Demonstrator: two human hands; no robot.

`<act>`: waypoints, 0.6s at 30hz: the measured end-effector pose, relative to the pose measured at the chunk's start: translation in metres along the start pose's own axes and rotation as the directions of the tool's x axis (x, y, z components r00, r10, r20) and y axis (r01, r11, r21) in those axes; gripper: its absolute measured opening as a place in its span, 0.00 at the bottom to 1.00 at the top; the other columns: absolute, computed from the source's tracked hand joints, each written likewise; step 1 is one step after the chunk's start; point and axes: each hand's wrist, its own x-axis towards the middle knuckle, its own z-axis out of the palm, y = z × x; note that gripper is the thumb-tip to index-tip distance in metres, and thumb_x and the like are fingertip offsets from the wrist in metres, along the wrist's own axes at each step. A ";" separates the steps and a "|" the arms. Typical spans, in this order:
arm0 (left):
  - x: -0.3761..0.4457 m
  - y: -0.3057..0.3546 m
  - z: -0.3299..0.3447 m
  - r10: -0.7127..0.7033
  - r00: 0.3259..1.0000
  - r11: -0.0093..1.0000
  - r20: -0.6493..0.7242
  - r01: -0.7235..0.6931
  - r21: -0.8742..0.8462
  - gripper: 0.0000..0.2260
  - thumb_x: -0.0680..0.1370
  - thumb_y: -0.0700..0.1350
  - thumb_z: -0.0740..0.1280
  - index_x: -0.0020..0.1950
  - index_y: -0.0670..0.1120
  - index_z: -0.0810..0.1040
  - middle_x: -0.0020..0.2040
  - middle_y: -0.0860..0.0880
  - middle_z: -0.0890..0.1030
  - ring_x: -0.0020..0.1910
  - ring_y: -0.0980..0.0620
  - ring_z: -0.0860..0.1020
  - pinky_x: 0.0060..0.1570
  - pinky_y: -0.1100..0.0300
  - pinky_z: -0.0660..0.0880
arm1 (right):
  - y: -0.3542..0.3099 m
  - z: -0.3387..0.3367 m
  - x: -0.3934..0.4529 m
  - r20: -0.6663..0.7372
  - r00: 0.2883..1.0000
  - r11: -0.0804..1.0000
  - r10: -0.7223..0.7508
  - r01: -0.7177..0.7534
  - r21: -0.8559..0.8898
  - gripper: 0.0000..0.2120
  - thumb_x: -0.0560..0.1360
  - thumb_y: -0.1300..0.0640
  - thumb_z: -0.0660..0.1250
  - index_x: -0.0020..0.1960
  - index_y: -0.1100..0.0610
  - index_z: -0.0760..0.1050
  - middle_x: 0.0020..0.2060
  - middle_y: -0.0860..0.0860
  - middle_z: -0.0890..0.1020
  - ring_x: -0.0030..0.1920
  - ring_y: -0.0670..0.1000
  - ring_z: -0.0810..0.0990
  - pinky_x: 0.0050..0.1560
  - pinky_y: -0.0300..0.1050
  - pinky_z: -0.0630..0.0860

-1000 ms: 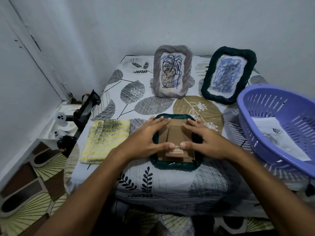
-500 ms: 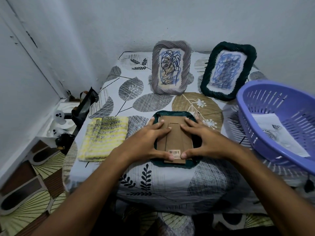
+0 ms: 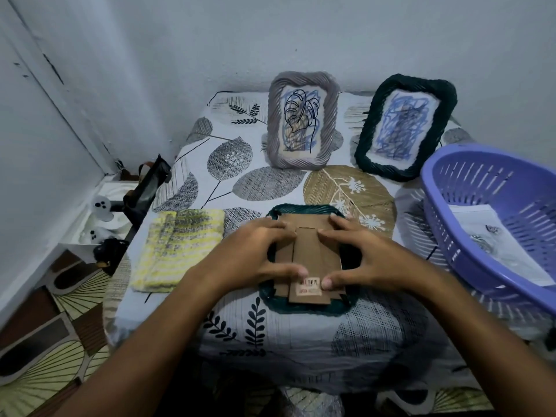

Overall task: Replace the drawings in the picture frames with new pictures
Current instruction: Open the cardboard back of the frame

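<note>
**One barcode sticker, nothing legible**

You are looking at a single label: a small barcode sticker (image 3: 309, 286) sitting on the cardboard stand (image 3: 307, 263) of the face-down dark green frame (image 3: 304, 308). Its bars are showing, with reddish print beneath, but the characters are blurring too much to read. No other text is showing.

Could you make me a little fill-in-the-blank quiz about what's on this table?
1. Both hands, left hand and right hand, press on the ____ back of the face-down frame.
2. The paper sheets lie in the ____ basket.
3. The yellow cloth lies ____ of that frame.

Answers: cardboard; purple; left
</note>
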 end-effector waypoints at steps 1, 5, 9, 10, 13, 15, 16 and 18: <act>0.005 -0.003 -0.001 0.002 0.996 0.999 -0.090 -0.006 -0.042 0.35 0.67 0.75 0.60 0.62 0.52 0.78 0.61 0.52 0.77 0.62 0.53 0.73 0.61 0.53 0.72 | 0.001 -0.003 0.002 -0.061 0.998 0.999 -0.001 0.004 0.045 0.46 0.59 0.26 0.65 0.73 0.42 0.60 0.77 0.42 0.50 0.74 0.50 0.56 0.70 0.60 0.63; 0.031 -0.011 -0.004 -0.142 0.901 0.977 -0.411 0.062 -0.202 0.18 0.73 0.59 0.66 0.48 0.45 0.83 0.44 0.48 0.82 0.43 0.51 0.79 0.44 0.54 0.76 | 0.008 -0.009 0.021 -0.468 0.881 0.975 0.071 0.038 0.219 0.25 0.71 0.40 0.66 0.63 0.52 0.76 0.57 0.50 0.78 0.49 0.45 0.79 0.45 0.41 0.78; 0.051 -0.017 0.000 -0.338 0.853 0.931 -0.397 0.240 -0.277 0.13 0.72 0.49 0.72 0.52 0.43 0.83 0.46 0.45 0.84 0.45 0.49 0.81 0.46 0.62 0.73 | 0.020 -0.007 0.047 -0.536 0.793 0.927 0.289 -0.093 0.362 0.10 0.73 0.50 0.71 0.51 0.54 0.82 0.39 0.50 0.83 0.40 0.50 0.81 0.42 0.48 0.79; 0.054 -0.019 0.002 -0.379 0.843 0.915 -0.382 0.278 -0.294 0.14 0.72 0.48 0.73 0.53 0.42 0.83 0.46 0.45 0.84 0.46 0.49 0.80 0.46 0.64 0.71 | 0.022 -0.005 0.053 -0.513 0.796 0.914 0.322 -0.120 0.388 0.08 0.72 0.50 0.72 0.47 0.53 0.82 0.37 0.50 0.83 0.40 0.53 0.82 0.44 0.51 0.80; 0.061 -0.025 0.006 -0.460 0.807 0.873 -0.369 0.337 -0.352 0.11 0.72 0.49 0.73 0.48 0.43 0.84 0.41 0.46 0.84 0.43 0.51 0.80 0.43 0.66 0.68 | 0.021 -0.004 0.063 -0.495 0.789 0.902 0.364 -0.167 0.398 0.07 0.69 0.49 0.74 0.39 0.52 0.83 0.34 0.49 0.82 0.39 0.51 0.81 0.44 0.52 0.80; 0.063 -0.025 0.008 -0.470 0.811 0.865 -0.350 0.344 -0.365 0.10 0.71 0.50 0.74 0.43 0.44 0.85 0.37 0.48 0.83 0.41 0.51 0.81 0.40 0.65 0.70 | 0.018 -0.005 0.067 -0.497 0.775 0.900 0.390 -0.208 0.382 0.08 0.68 0.48 0.75 0.38 0.53 0.83 0.32 0.47 0.81 0.37 0.48 0.80 0.40 0.46 0.78; 0.064 -0.025 0.010 -0.468 0.813 0.867 -0.346 0.346 -0.360 0.10 0.70 0.51 0.74 0.42 0.45 0.85 0.36 0.48 0.83 0.40 0.51 0.81 0.40 0.63 0.72 | 0.017 -0.005 0.068 -0.495 0.771 0.899 0.402 -0.230 0.372 0.09 0.68 0.47 0.75 0.37 0.53 0.82 0.32 0.46 0.81 0.36 0.47 0.79 0.39 0.44 0.75; 0.066 -0.023 0.013 -0.468 0.809 0.871 -0.355 0.353 -0.342 0.10 0.69 0.52 0.75 0.38 0.46 0.84 0.33 0.49 0.81 0.39 0.49 0.81 0.41 0.60 0.75 | 0.016 -0.004 0.069 -0.487 0.765 0.892 0.421 -0.253 0.374 0.10 0.67 0.47 0.76 0.37 0.53 0.82 0.32 0.47 0.82 0.36 0.47 0.79 0.37 0.42 0.73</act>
